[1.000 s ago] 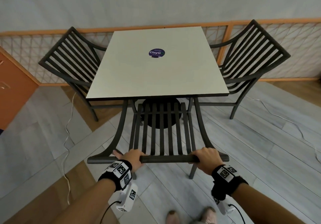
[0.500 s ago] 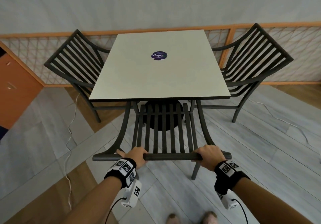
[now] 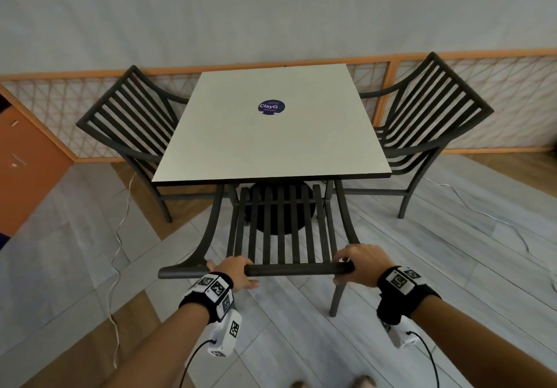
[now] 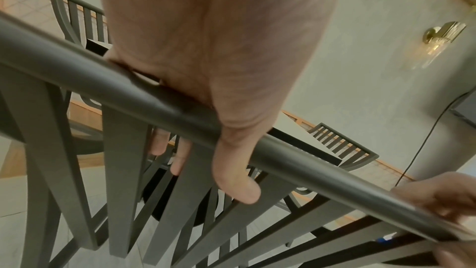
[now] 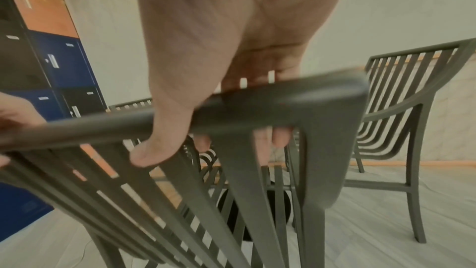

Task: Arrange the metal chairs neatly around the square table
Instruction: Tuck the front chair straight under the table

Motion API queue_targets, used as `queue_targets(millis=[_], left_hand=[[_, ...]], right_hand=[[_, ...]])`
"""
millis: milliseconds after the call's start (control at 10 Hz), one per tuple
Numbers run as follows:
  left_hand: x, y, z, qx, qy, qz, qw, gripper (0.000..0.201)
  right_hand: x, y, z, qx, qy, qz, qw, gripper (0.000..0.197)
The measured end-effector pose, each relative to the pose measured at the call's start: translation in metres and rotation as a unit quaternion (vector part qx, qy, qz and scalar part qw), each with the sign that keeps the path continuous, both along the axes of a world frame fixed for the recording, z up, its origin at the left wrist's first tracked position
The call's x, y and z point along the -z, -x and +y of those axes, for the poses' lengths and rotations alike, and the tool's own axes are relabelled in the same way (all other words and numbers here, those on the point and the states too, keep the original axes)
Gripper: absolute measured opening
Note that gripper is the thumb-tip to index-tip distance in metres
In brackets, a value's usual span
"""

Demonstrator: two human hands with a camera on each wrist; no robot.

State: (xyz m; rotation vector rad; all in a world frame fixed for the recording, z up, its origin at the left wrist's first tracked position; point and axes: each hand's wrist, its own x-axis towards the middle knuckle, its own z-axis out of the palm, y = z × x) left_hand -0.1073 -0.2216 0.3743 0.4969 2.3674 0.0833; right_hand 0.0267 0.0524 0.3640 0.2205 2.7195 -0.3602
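Near chair (image 3: 283, 231): tucking under square table (image 3: 271, 134) front edge. Left hand (image 3: 233, 271) & right hand (image 3: 360, 264) both curling round top rail (thumbs underneath). Two more chairs flanking table sides.

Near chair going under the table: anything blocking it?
Nothing visible blocks it. Both the left hand and right hand grip the near chair by its top rail, and its seat already sits under the table edge. The round table base lies ahead beneath; clearance there is unclear.
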Motion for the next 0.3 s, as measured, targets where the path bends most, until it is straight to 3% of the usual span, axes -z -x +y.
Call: queue_targets(millis=[100,200,300], left_hand=[[-0.007,0.004,-0.002,-0.015,-0.018,-0.043,0.999,0.036],[-0.013,0.011,-0.002,-0.046,-0.06,-0.087,0.993,0.038],[-0.016,0.005,0.002,-0.043,-0.133,-0.062,0.988,0.041]], right_hand=[[-0.023,0.005,0.011,-0.011,0.009,0.0,1.0,0.051],[-0.05,0.012,0.016,-0.005,0.019,0.01,1.0,0.051],[-0.082,0.018,0.019,0.006,0.05,0.056,0.997,0.044]])
